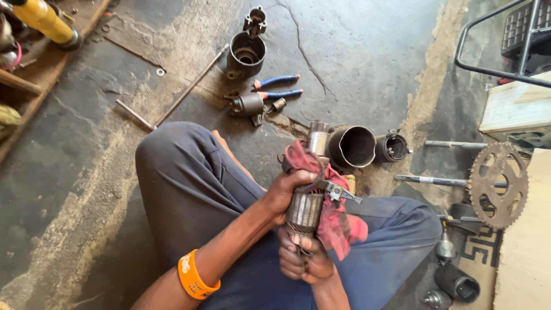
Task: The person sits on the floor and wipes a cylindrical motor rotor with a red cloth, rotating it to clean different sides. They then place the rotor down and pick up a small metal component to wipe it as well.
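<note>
The person sits on the cracked grey concrete floor (69, 172) with knees apart, and holds a brown cylindrical motor armature with a steel shaft (306, 208) upright over the lap, probably so that its whole side can be reached and turned. A red cloth rag (336, 221) is draped round the armature, likely to wipe or grip the greasy metal.

The left hand (287, 192), with an orange wristband (194, 276) on its forearm, has its fingers curled closed round the upper part of the armature, pressing the rag against it. The right hand (303, 259) sits below, fingers bent and pressed together round the lower end of the shaft, thumb on top; it bears the weight from beneath. A small grey metal lever part (340, 193) juts out just beyond the left fingertips.

Beyond the fingers, on the floor, lie a dark open metal motor housing (351, 147), a smaller black end cap (392, 148), blue-handled pliers (279, 87), a long thin steel rod (175, 97) and, well off to the right, a rusty toothed sprocket (498, 185).
</note>
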